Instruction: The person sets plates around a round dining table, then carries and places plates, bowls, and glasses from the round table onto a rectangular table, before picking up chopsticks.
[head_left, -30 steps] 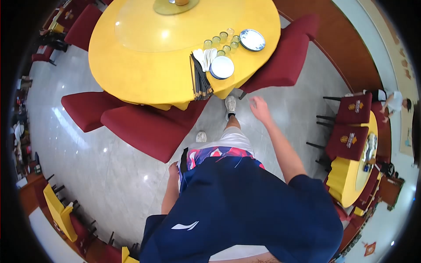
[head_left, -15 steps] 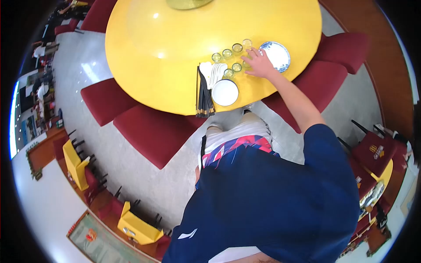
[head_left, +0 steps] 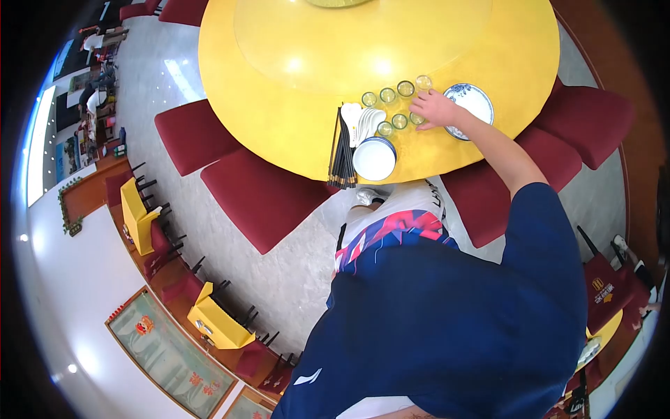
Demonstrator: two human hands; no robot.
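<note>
My right hand [head_left: 434,110] reaches over the yellow table, its fingers curled around a small glass [head_left: 417,119] that they partly hide. Nearby, several clear glasses [head_left: 388,96] stand in two short rows. Just right of the hand lies a large white plate [head_left: 472,92] with a blue floral rim, partly covered by my forearm. Closer to the table edge sits a stack of small white plates [head_left: 375,159]. Beside it are white spoons [head_left: 369,123] and a bundle of black chopsticks [head_left: 343,160]. My left hand is out of sight.
The round table [head_left: 279,133] has a clear glass turntable in its middle. Dark red chairs [head_left: 265,199] ring it, with some red seats [head_left: 481,202] by my right side. Smaller yellow tables [head_left: 220,321] line the wall, and people are far off at the left.
My right hand's spread fingers have drawn together around a glass in the nearer row. The camera view has shifted, so the table appears farther right and lower.
</note>
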